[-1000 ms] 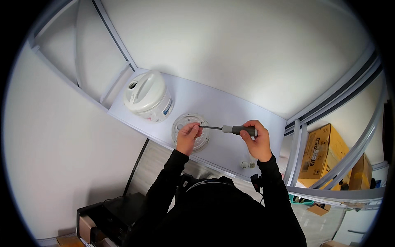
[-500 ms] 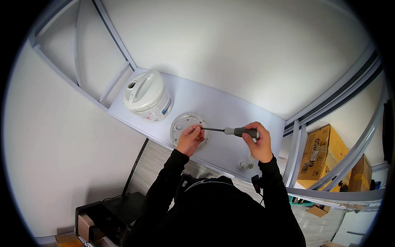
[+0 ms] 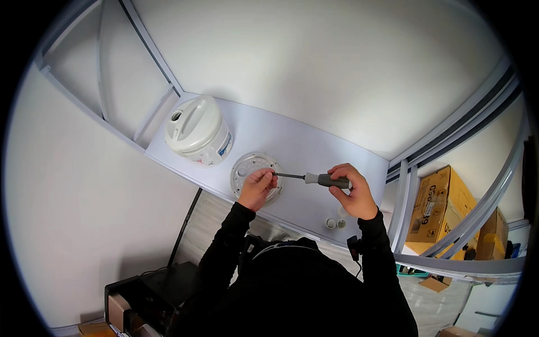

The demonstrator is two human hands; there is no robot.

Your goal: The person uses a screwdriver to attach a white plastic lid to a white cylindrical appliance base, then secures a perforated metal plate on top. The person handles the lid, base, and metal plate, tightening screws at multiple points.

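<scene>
A screwdriver (image 3: 325, 180) with a grey handle and a dark shaft lies level in the air, its tip pointing left. My right hand (image 3: 356, 194) is closed around the handle's far end. At the tip, the thumb and fingers of my left hand (image 3: 257, 189) are pinched together; whether a small part such as a screw sits between them cannot be made out. Under the left hand, a round white disc-shaped plate (image 3: 245, 164) with holes along its rim rests on the table, partly covered by that hand.
A large white lidded tub (image 3: 197, 132) stands at the table's left end. Two small round containers (image 3: 331, 223) sit near the front edge of the white table (image 3: 314, 147), below my right hand. Frame posts and a cardboard box (image 3: 433, 202) are beyond the right end.
The fingers of my right hand have shifted on the screwdriver's handle. My left hand keeps its pinch at the tip. The whole view has moved slightly.
</scene>
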